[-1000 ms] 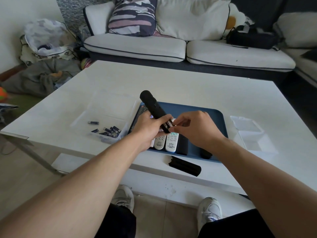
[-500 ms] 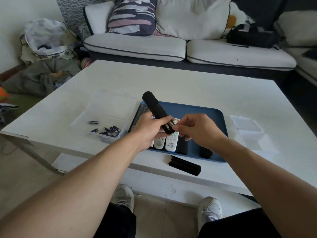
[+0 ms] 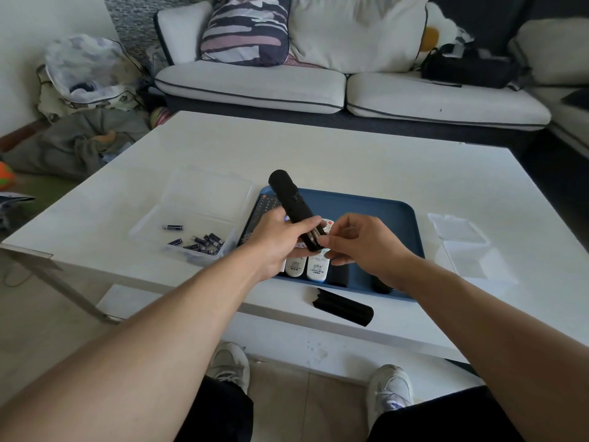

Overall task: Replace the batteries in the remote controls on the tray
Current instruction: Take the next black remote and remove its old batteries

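your left hand (image 3: 280, 237) holds the black remote (image 3: 293, 208) over the blue tray (image 3: 382, 212); your right hand (image 3: 360, 244) pinches at its near end.

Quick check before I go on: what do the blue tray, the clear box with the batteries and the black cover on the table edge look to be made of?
Blue tray: likely moulded plastic, matte, with rounded corners and a raised rim. Clear box: thin transparent plastic; the table shows through its walls. Black cover: seemingly hard plastic, curved, dull sheen.
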`<state>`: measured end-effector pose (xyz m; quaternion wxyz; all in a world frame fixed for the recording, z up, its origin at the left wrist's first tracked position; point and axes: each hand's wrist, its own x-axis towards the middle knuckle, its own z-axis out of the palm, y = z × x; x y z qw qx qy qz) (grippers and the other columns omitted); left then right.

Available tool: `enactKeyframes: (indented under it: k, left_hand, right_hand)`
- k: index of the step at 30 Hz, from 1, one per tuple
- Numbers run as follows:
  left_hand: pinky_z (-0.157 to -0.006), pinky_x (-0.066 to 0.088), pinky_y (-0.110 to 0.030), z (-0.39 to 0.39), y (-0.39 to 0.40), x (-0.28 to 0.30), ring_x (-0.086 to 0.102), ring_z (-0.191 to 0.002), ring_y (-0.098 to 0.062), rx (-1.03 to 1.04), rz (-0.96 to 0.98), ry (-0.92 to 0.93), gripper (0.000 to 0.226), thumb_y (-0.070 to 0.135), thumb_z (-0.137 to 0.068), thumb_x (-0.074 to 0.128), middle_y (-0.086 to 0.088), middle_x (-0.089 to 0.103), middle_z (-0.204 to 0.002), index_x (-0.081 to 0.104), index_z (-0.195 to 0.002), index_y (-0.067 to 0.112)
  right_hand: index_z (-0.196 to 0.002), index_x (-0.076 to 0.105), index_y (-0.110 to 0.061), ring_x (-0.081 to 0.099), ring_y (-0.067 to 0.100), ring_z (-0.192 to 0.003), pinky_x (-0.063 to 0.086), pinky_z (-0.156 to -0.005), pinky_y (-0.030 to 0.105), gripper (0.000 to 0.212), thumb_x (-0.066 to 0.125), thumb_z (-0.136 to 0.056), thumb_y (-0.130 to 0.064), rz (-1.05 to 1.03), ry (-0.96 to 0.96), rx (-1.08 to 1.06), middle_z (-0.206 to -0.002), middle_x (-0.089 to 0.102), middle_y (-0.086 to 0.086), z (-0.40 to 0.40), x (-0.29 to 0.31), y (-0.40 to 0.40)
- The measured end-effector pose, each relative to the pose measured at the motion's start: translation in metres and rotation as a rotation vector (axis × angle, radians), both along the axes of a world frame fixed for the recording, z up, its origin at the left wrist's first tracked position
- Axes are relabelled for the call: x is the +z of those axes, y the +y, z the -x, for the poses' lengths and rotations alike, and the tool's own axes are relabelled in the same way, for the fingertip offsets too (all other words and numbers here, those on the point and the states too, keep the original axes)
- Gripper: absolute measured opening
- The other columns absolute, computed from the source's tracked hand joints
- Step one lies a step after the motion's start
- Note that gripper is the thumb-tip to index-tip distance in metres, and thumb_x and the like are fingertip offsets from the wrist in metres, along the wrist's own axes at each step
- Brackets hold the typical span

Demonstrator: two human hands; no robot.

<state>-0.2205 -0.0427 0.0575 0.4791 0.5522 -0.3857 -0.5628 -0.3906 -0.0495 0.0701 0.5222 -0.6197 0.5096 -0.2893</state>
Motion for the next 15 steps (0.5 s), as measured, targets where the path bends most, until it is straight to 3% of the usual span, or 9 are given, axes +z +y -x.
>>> enactKeyframes:
  k: [7, 12, 15]
  left_hand:
    - [-0.064, 0.061, -0.035, -0.0021, 0.0030, 0.0032, 0.073, -0.075, -0.023, -0.070, -0.007, 0.044, 0.021, 0.011, -0.095, 0.068, -0.010, 0.074, -0.093, 0.063, -0.110, -0.003]
    - [-0.073, 0.062, -0.042, -0.0021, 0.0043, 0.0032, 0.074, -0.083, -0.029, -0.110, 0.000, 0.039, 0.023, 0.013, -0.093, 0.071, -0.012, 0.075, -0.099, 0.061, -0.110, 0.001]
    - [-0.075, 0.062, -0.044, -0.0012, 0.0042, 0.0012, 0.074, -0.085, -0.031, -0.093, -0.007, 0.043, 0.027, 0.013, -0.092, 0.072, -0.016, 0.074, -0.104, 0.061, -0.112, 0.000]
  right_hand:
    - [-0.092, 0.054, -0.011, 0.074, 0.025, -0.077, 0.063, -0.074, 0.038, 0.021, 0.072, -0.092, -0.021, 0.087, 0.109, 0.075, -0.077, 0.073, 0.004, -0.0017, -0.0017, 0.0001]
    - [-0.093, 0.052, -0.011, 0.065, 0.011, -0.058, 0.058, -0.060, 0.025, 0.021, 0.071, -0.093, -0.018, 0.067, 0.084, 0.030, -0.074, 0.071, 0.006, -0.0017, 0.0009, 0.0000]
    - [-0.093, 0.055, -0.011, 0.068, 0.012, -0.061, 0.058, -0.060, 0.024, 0.021, 0.073, -0.091, -0.020, 0.060, 0.104, 0.036, -0.074, 0.074, 0.006, -0.0006, 0.0015, -0.0018]
